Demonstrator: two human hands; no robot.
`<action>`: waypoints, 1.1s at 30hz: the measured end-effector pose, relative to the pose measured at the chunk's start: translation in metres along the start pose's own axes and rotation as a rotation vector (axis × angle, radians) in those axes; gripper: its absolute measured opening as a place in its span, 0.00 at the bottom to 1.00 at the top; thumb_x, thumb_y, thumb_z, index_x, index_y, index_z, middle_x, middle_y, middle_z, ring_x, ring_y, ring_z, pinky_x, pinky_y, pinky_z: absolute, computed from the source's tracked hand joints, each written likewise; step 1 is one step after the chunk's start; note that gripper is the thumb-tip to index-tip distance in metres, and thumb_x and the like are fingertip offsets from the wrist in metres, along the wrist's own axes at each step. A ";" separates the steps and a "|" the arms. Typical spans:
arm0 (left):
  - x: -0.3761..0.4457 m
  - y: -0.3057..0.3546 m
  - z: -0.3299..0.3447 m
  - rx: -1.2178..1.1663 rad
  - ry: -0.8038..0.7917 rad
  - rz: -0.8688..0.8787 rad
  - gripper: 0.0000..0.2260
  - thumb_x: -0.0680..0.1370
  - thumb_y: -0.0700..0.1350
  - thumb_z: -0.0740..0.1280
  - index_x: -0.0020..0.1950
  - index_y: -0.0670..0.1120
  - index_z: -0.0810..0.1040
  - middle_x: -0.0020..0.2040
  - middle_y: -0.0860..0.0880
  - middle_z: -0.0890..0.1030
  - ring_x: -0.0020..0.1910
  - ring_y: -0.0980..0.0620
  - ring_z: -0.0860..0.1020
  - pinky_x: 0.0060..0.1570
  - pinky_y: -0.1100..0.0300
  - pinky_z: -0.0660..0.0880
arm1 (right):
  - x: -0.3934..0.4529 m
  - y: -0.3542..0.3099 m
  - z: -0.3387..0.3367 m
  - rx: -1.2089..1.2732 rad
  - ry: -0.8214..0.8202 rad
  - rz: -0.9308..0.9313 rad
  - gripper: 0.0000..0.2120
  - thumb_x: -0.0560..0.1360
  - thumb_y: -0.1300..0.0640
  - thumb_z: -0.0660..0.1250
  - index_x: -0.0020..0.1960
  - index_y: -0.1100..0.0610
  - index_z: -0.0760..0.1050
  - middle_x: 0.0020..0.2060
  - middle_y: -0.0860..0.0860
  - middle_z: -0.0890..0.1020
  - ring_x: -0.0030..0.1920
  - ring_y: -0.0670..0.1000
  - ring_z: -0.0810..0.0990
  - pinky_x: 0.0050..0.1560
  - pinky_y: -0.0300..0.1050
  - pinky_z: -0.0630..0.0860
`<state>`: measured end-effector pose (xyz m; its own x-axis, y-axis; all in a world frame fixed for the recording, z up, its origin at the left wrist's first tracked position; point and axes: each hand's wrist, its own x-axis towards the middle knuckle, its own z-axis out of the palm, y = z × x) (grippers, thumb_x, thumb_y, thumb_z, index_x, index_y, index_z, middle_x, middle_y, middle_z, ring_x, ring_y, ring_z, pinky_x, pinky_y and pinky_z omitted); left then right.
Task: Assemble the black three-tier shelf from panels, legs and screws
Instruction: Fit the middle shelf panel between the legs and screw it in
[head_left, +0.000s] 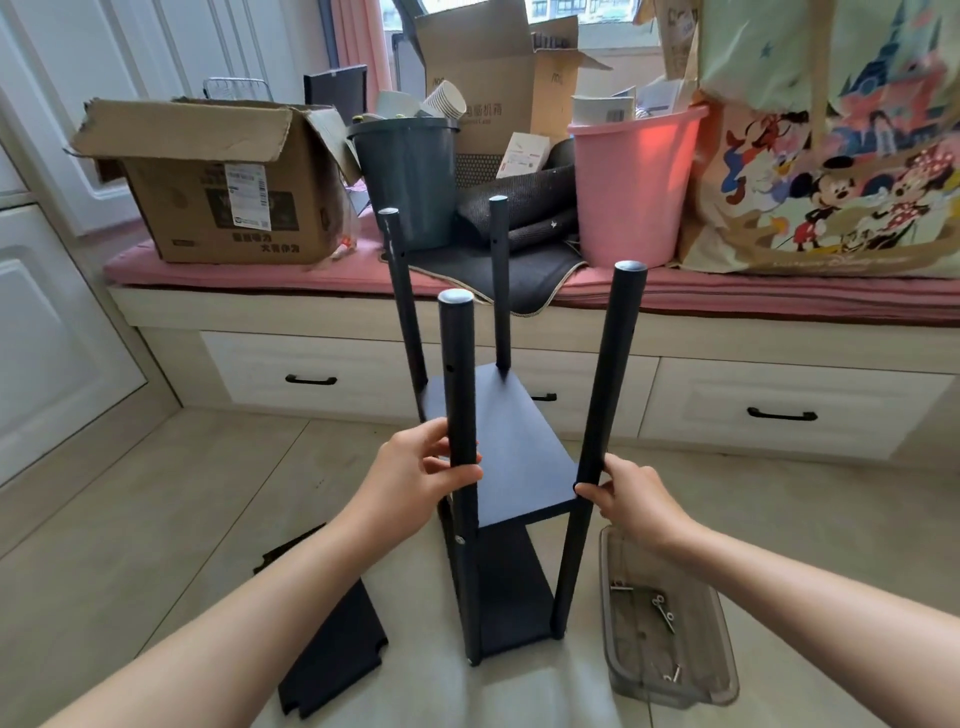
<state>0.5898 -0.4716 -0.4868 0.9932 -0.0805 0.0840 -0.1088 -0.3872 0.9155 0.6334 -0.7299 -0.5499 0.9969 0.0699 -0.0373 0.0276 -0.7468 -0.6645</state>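
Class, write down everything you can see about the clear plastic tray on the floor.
The tray is a shallow, see-through grey plastic box with rounded corners and no lid. It lies flat on the pale floor tiles, to the right of the half-built shelf and below the right hand. A few metal screws lie loose inside. Neither hand touches it.

Black half-built shelf (498, 467) with four round legs is standing upright, two flat panels fitted. Spare notched black panel (332, 644) is lying flat left of the shelf; silver screws (662, 610) right of it.

The shelf (498, 467) stands on the floor (156, 493), a panel (332, 639) lying to its left, a tray (670, 623) of screws (662, 610) to its right, drawers (779, 410) behind.
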 end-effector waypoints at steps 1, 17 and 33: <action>-0.001 0.000 0.004 0.007 0.000 0.004 0.12 0.75 0.39 0.75 0.53 0.53 0.81 0.47 0.51 0.85 0.47 0.54 0.84 0.52 0.57 0.81 | 0.001 -0.001 -0.001 0.008 0.017 0.013 0.06 0.80 0.54 0.67 0.56 0.52 0.76 0.44 0.49 0.81 0.42 0.49 0.81 0.44 0.46 0.79; -0.015 0.026 0.068 0.063 -0.171 0.169 0.12 0.76 0.40 0.74 0.58 0.50 0.83 0.51 0.54 0.86 0.50 0.60 0.83 0.53 0.63 0.80 | 0.006 0.003 -0.028 0.022 0.126 0.148 0.09 0.77 0.61 0.69 0.55 0.64 0.81 0.49 0.59 0.84 0.51 0.60 0.83 0.54 0.56 0.79; 0.011 -0.001 -0.009 0.243 0.339 -0.103 0.04 0.77 0.42 0.73 0.51 0.45 0.84 0.45 0.51 0.84 0.47 0.56 0.82 0.51 0.63 0.78 | -0.044 -0.041 -0.037 0.078 -0.427 -0.083 0.20 0.72 0.53 0.74 0.62 0.46 0.73 0.58 0.38 0.75 0.62 0.43 0.75 0.66 0.47 0.74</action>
<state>0.6016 -0.4635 -0.4834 0.9522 0.2609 0.1590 0.0251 -0.5855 0.8103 0.5907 -0.7263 -0.4935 0.8708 0.4070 -0.2758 0.0843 -0.6763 -0.7318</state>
